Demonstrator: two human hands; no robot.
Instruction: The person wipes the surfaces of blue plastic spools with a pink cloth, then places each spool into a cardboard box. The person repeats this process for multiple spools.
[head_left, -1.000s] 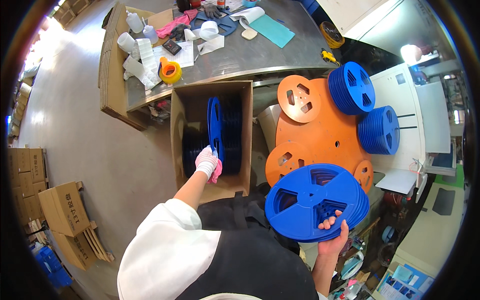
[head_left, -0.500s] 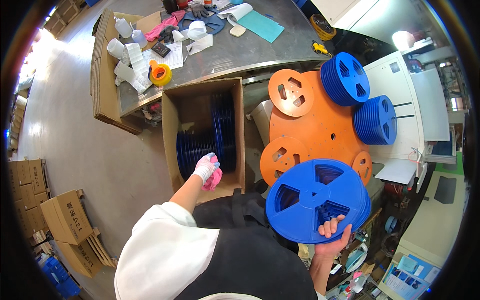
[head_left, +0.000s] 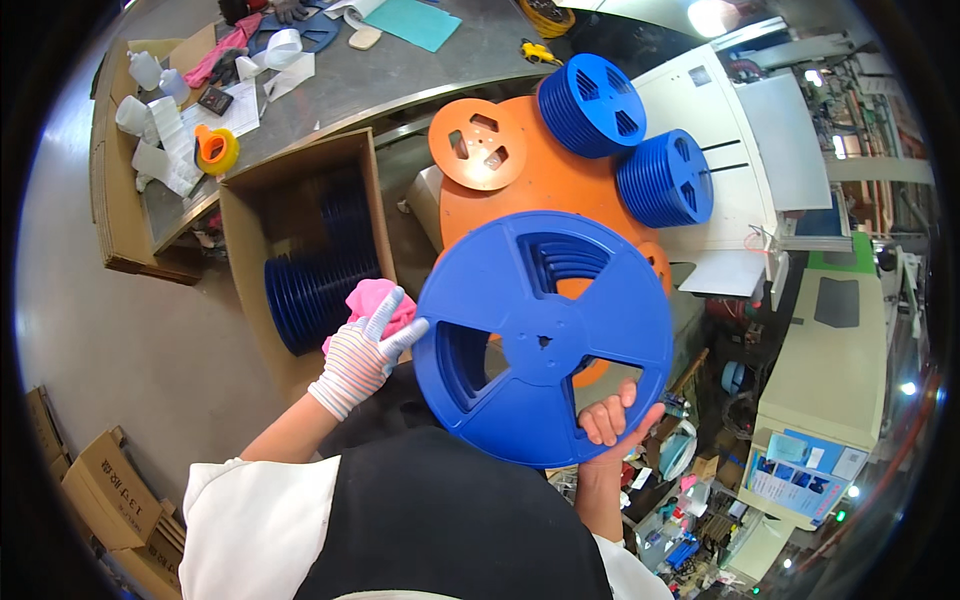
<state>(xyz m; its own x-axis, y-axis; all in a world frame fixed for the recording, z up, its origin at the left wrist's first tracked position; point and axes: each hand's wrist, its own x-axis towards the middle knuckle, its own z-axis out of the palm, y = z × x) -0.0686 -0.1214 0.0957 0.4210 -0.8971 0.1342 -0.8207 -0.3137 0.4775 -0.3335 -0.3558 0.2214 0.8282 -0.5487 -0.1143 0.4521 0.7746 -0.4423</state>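
Note:
A stack of large blue plastic reels (head_left: pixel 625 305) is held up in front of my body, its face with three openings toward me. My right hand (head_left: pixel 612 425), bare, is closed on its lower right rim, fingers through an opening. My left hand (head_left: pixel 358 358), in a striped glove, has a crumpled pink cloth (head_left: pixel 370 292) in its grasp. Two of its fingers stretch out to the reels' left rim. Just left of it stands an open cardboard box (head_left: pixel 258 185) with dark blue reels (head_left: pixel 300 295) standing on edge inside.
Behind the reels is an orange turntable (head_left: pixel 462 212) with an orange disc (head_left: pixel 505 170) and two stacks of smaller-looking blue reels (head_left: pixel 592 105). A metal workbench (head_left: pixel 340 100) at the back carries bottles, tape and papers. Cartons (head_left: pixel 110 485) are stacked at lower left. A white machine (head_left: pixel 745 130) stands right.
My left hand has come out of the box with the pink cloth and reached the reels' left rim. The reel stack has tilted more face-on. The whole view has shifted right.

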